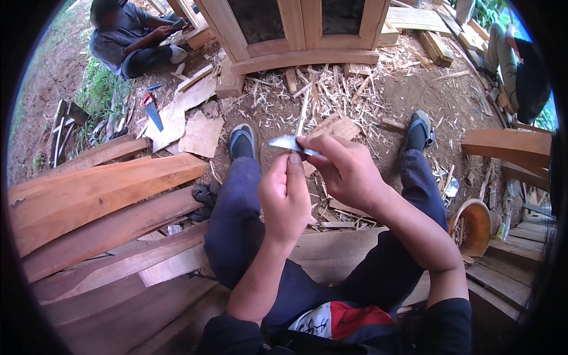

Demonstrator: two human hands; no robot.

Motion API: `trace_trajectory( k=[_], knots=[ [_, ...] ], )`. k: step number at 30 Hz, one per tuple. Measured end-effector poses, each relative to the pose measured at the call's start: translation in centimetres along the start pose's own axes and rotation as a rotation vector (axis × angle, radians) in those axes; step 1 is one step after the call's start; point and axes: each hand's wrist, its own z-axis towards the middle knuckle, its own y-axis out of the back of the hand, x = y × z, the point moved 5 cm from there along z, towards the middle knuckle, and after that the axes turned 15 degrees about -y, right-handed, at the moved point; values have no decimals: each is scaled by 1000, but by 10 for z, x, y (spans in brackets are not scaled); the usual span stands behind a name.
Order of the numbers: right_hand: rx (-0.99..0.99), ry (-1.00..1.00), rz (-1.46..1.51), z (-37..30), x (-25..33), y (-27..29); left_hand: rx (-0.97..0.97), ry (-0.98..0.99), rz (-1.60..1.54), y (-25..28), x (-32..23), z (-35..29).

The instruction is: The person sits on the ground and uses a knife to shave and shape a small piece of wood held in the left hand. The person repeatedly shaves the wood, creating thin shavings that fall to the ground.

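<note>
In front of my knees, my right hand (349, 174) is closed around a small knife, its shiny blade (284, 142) pointing left. My left hand (286, 198) is also closed, thumb raised against the underside of the blade. Whatever its fingers grip is hidden. Just beyond the fingertips a thin pale wood strip (304, 112) runs away from me; whether it is held or lies on the ground behind, I cannot tell. Both hands meet at the knife, above ground strewn with wood shavings (349, 89).
A wooden cabinet (290, 35) with dark panels stands ahead. Thick planks (112, 189) lie at left, near a handsaw (153, 112). At right are an orange bucket (473, 228) and a beam (506, 147). One person (133, 38) sits far left; another (512, 65) is far right.
</note>
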Motion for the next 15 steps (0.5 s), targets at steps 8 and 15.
trace_trajectory(
  k=[8,15],
  knots=[
    [-71,33,-4,-5,4,-7,-17,18,14,1,4,0],
    [-94,15,-47,1,-7,0,-15,50,46,1,1,-1]
  ],
)
